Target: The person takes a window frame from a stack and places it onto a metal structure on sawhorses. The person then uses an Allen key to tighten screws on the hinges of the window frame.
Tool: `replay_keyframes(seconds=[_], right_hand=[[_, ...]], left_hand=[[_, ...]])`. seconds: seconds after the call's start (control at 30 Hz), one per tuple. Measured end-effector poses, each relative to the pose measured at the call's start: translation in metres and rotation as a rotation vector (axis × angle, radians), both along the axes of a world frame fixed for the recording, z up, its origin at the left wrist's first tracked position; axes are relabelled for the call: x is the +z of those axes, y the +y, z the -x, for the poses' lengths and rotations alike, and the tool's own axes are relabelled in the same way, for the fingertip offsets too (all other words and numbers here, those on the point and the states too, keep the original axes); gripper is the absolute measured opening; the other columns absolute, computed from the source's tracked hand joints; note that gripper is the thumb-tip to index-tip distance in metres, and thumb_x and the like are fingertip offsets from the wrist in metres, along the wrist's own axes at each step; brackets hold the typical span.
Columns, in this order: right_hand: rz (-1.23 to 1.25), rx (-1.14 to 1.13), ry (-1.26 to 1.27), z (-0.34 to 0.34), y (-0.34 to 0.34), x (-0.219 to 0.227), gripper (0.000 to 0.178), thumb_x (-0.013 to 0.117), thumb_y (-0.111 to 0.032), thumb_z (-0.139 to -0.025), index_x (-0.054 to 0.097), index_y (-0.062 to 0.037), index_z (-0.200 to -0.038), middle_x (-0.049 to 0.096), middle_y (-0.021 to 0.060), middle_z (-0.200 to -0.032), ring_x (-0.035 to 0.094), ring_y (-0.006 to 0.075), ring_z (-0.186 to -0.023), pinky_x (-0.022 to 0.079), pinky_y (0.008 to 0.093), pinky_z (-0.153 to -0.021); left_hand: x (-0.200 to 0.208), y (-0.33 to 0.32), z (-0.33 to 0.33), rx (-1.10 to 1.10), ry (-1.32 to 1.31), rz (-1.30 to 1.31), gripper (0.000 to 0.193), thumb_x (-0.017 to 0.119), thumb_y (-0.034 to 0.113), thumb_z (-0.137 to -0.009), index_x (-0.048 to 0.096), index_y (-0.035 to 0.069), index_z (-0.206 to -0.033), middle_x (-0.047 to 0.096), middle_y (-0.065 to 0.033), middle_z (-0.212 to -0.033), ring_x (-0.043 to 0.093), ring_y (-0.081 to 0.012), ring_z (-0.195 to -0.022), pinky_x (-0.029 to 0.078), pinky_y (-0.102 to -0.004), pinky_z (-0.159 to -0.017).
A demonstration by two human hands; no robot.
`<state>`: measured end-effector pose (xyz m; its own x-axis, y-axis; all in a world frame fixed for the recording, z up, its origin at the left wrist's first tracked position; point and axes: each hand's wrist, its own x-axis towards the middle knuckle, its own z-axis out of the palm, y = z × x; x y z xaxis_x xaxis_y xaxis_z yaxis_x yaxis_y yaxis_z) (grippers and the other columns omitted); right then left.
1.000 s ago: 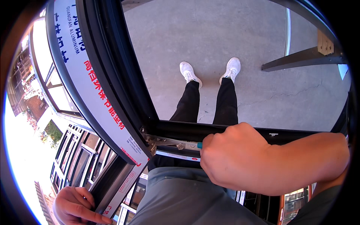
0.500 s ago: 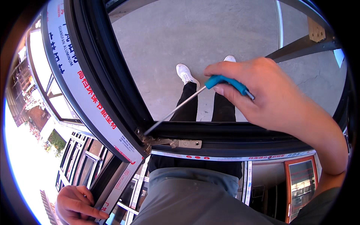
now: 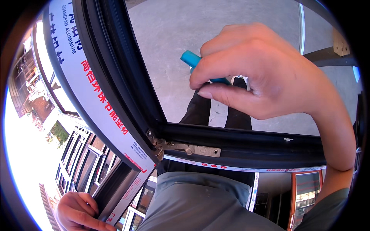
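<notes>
My right hand [image 3: 250, 65] is raised above the window frame, fingers closed round the teal handle of a hex key [image 3: 190, 58]. Its long metal shaft does not show now. Below lies a corner of the black aluminium window frame [image 3: 246, 140], with a metal friction hinge [image 3: 200, 150] on its near rail. A window sash [image 3: 115, 188] angles away from that corner toward the lower left. There my left hand [image 3: 79, 210] grips the sash edge, fingers curled and one finger stretched along it.
White protective film [image 3: 96, 86] covers the frame's left outer face. Stacked frames [image 3: 83, 154] stand beyond on the left. At the lower right is a brown-framed window or door panel [image 3: 306, 196]. A wooden block [image 3: 340, 47] sits at the upper right. Grey floor [image 3: 162, 27] shows through the opening.
My right hand has lifted the hex key away from the hinge corner and turned it, so the shaft no longer points there. My left hand stays on the sash.
</notes>
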<state>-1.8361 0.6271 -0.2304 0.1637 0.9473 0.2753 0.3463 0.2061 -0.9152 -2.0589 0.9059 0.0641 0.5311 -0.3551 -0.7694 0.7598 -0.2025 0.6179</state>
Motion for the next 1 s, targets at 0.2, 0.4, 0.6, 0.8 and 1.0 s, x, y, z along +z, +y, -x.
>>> replay_keyframes(seconds=[0.2,0.4,0.6,0.8,1.0], right_hand=[[0.102,0.079,0.034,-0.013,0.014,0.025,0.023,0.063,0.001,-0.09,0.066,-0.0028,-0.112,0.067,0.0125,-0.085,0.063,0.0319,-0.073,0.046,0.0383,-0.065],[0.146,0.052,0.289,-0.005,0.027,0.005,0.02,0.062,-0.011,-0.099,0.064,-0.0013,-0.116,0.069,0.011,-0.089,0.066,0.0248,-0.077,0.05,0.0349,-0.069],[0.169,0.183,0.482,0.013,0.048,-0.002,0.024,0.063,-0.018,-0.102,0.064,0.0014,-0.116,0.071,0.0113,-0.093,0.068,0.0214,-0.083,0.053,0.0331,-0.072],[0.128,0.24,0.579,0.023,0.062,-0.012,0.026,0.062,-0.018,-0.103,0.064,0.0024,-0.118,0.072,0.0132,-0.098,0.069,0.0228,-0.086,0.054,0.0341,-0.075],[0.208,0.353,0.658,0.013,0.071,-0.019,0.029,0.062,-0.019,-0.102,0.065,0.0039,-0.119,0.072,0.0133,-0.1,0.068,0.0212,-0.092,0.053,0.0343,-0.083]], left_hand=[[0.001,-0.006,0.004,0.07,-0.003,-0.033,0.035,0.091,0.028,-0.08,0.079,0.001,-0.099,0.069,-0.0075,-0.059,0.059,-0.0098,-0.045,0.042,-0.0229,-0.069],[-0.018,-0.007,-0.028,-0.065,-0.005,0.116,0.029,0.085,0.015,-0.08,0.076,0.01,-0.108,0.074,-0.0183,-0.09,0.054,-0.0146,-0.05,0.038,-0.0331,-0.059],[-0.021,-0.007,-0.027,-0.03,-0.064,0.151,0.023,0.084,0.013,-0.081,0.078,0.009,-0.104,0.073,-0.02,-0.107,0.052,-0.0117,-0.05,0.039,-0.0331,-0.06],[-0.031,-0.009,-0.024,-0.036,-0.284,0.2,0.018,0.083,0.014,-0.082,0.079,0.008,-0.098,0.074,-0.0173,-0.106,0.05,-0.0118,-0.048,0.039,-0.0335,-0.06],[-0.026,-0.01,-0.023,-0.023,-0.195,0.171,0.014,0.082,0.014,-0.084,0.08,0.008,-0.097,0.075,-0.0167,-0.107,0.049,-0.0118,-0.047,0.039,-0.0333,-0.061]])
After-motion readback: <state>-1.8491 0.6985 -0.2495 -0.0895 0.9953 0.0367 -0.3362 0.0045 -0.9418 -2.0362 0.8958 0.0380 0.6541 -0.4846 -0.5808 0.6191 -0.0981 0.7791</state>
